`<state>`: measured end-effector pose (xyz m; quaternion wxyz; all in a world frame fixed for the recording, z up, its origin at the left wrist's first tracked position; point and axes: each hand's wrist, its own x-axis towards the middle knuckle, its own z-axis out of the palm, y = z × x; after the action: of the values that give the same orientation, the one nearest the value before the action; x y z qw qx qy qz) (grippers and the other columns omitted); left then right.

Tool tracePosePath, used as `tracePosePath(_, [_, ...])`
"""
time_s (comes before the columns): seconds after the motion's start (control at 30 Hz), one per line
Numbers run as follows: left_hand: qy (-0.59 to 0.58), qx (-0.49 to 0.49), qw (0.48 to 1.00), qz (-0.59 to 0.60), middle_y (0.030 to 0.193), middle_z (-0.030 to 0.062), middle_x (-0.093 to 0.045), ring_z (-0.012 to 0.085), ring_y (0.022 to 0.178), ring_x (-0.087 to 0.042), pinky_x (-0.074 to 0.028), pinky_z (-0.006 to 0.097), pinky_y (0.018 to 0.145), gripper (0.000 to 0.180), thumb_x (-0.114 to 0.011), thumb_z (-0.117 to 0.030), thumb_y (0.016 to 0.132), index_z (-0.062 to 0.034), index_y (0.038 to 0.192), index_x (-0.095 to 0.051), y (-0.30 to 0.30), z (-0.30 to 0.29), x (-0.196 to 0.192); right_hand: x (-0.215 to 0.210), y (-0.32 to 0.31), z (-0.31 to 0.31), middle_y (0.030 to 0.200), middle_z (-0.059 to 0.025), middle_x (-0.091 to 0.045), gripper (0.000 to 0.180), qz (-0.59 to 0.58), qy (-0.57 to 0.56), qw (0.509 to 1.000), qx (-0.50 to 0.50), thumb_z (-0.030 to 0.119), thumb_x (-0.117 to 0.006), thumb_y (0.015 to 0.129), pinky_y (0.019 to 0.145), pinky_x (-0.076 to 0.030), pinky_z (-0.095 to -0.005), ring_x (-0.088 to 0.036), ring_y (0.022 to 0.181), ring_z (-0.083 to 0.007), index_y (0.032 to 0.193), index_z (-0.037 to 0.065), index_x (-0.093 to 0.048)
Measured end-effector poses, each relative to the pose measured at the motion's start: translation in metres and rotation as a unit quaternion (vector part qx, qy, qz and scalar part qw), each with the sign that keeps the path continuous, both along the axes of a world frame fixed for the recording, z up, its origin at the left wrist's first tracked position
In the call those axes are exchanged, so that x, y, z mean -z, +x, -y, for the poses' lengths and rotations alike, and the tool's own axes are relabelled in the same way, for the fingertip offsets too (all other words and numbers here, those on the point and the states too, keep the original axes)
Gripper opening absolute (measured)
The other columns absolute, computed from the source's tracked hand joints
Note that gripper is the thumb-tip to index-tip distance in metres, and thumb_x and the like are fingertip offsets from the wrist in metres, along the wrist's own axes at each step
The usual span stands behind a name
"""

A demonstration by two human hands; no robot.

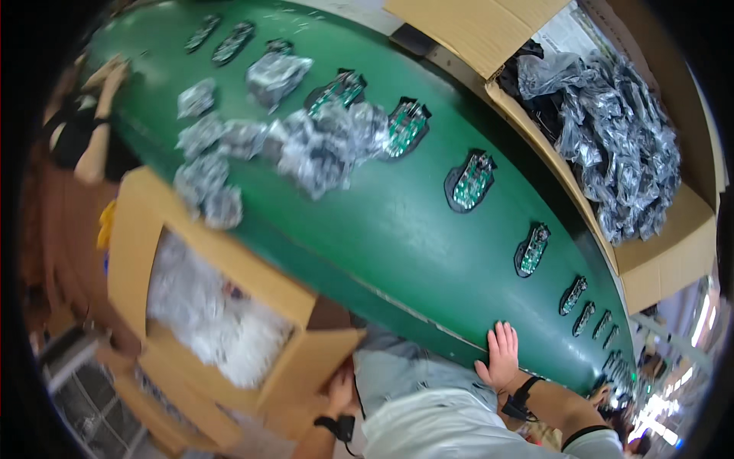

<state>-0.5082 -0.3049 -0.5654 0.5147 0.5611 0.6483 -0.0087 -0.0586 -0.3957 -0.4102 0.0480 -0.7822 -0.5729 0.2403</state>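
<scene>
My right hand lies on the near edge of a green work surface, fingers stretched out, holding nothing. Down beside my left thigh is my left hand, next to an open cardboard box; its fingers are partly hidden and dim. Along the green surface runs a row of green circuit boards in black shells, among them one board at the middle and another further right. Crumpled clear plastic bags with dark contents lie heaped left of centre, partly over two boards.
A large carton filled with grey plastic bags stands beyond the far edge. White and clear plastic fills the box at lower left. At the far left, another person's arm reaches onto the surface. Smaller boards recede to the right.
</scene>
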Motion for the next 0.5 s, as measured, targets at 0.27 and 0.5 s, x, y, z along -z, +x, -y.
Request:
tracePosePath(0.27, [-0.296,-0.144,0.938,-0.111,0.099,0.021,-0.069,0.0344,0.094,-0.065,-0.051,0.042,0.085,0.041,-0.058,-0.035,0.101,0.0028,0.114,-0.064,0.01,0.015,-0.025,-0.014,-0.011,-0.019,0.144,-0.0325,-0.045,0.067,0.084,-0.068,0.994,0.004,0.032,-0.065,0.088,0.108,-0.039,-0.0619,-0.046,0.131,-0.0536,0.141,-0.004,-0.046])
tracePosePath(0.5, [-0.279,-0.196,0.936,-0.093,0.101,0.0189,-0.068,0.0322,0.093,-0.065,-0.051,0.041,0.084,0.044,-0.06,-0.036,0.099,0.0022,0.12,-0.061,0.024,-0.012,-0.01,-0.016,0.008,0.044,0.157,-0.0413,-0.022,0.092,-0.051,-0.215,0.975,-0.01,0.036,-0.071,0.083,0.114,-0.022,-0.0723,-0.019,0.143,-0.0653,0.153,-0.008,-0.03])
